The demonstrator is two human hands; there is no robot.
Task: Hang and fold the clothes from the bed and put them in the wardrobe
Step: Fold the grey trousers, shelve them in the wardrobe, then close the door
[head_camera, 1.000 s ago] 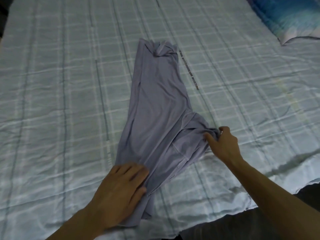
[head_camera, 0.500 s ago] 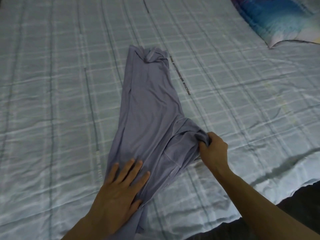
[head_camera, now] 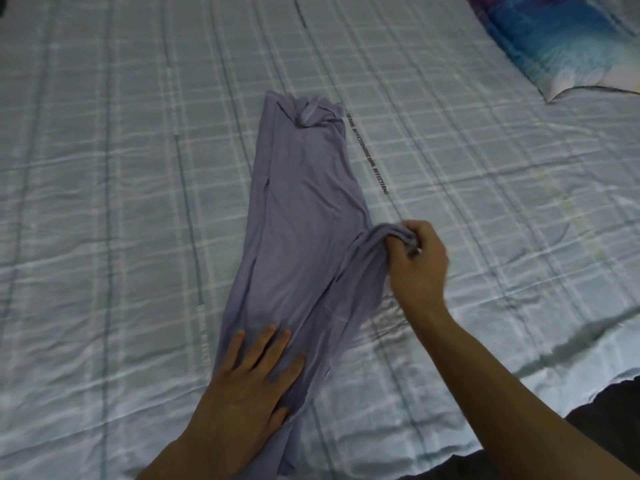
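A lavender-grey garment (head_camera: 304,216) lies lengthwise on the bed, folded narrow, its bunched far end near the middle of the sheet. My left hand (head_camera: 252,379) presses flat on its near end with fingers spread. My right hand (head_camera: 415,261) pinches the bunched right-side flap of the garment and holds it slightly off the sheet.
The bed (head_camera: 121,202) is covered by a pale green checked sheet with a line of printed letters. A blue patterned pillow (head_camera: 561,39) lies at the far right corner. The bed's near edge runs along the lower right, dark floor beyond it.
My right hand has closed on the garment's right flap and lifted it a little toward the garment's middle. My left hand stays pressed on the near end.
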